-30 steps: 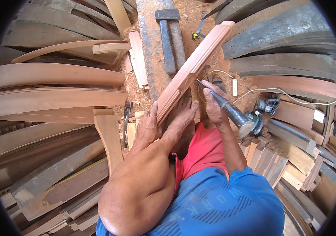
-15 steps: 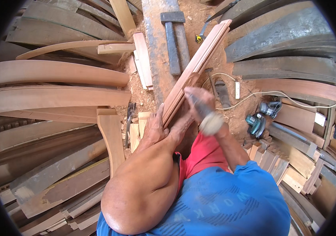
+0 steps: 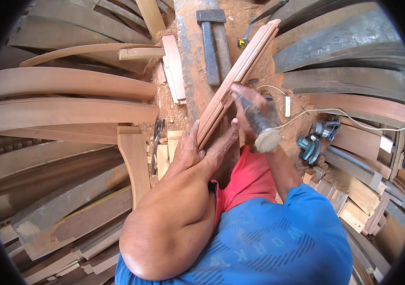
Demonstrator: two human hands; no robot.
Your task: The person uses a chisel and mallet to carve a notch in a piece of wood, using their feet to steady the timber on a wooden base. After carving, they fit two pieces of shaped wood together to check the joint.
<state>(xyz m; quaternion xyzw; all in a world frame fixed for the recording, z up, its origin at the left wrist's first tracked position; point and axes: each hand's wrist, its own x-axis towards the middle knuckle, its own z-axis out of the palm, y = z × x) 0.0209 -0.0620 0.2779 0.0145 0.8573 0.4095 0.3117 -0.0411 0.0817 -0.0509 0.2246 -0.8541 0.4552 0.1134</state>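
A long reddish wooden moulding [image 3: 235, 80] with grooved edges slants from near my body to the far right. My left hand [image 3: 186, 152] lies along its near end, fingers stretched out against its left side. Beside it, what looks like my bare foot [image 3: 221, 142] rests close to the moulding's lower right edge. My right hand [image 3: 254, 100] is wrapped round a thick dark cylindrical tool [image 3: 252, 116] with a worn, pale round butt that points back toward me. The tool's working end is hidden at the fingers, by the moulding's right side.
A sledgehammer [image 3: 209, 45] lies on a worn plank [image 3: 188, 61]. Curved boards [image 3: 69, 85] are stacked at left, grey boards [image 3: 345, 42] at right. A green power tool [image 3: 309, 148], a white cable [image 3: 340, 112] and a power strip [image 3: 287, 106] sit right, among wood shavings.
My right hand and the tool have moved away from my body along the moulding, and the tool's butt has swung a little to the right. My left hand stays against the moulding.
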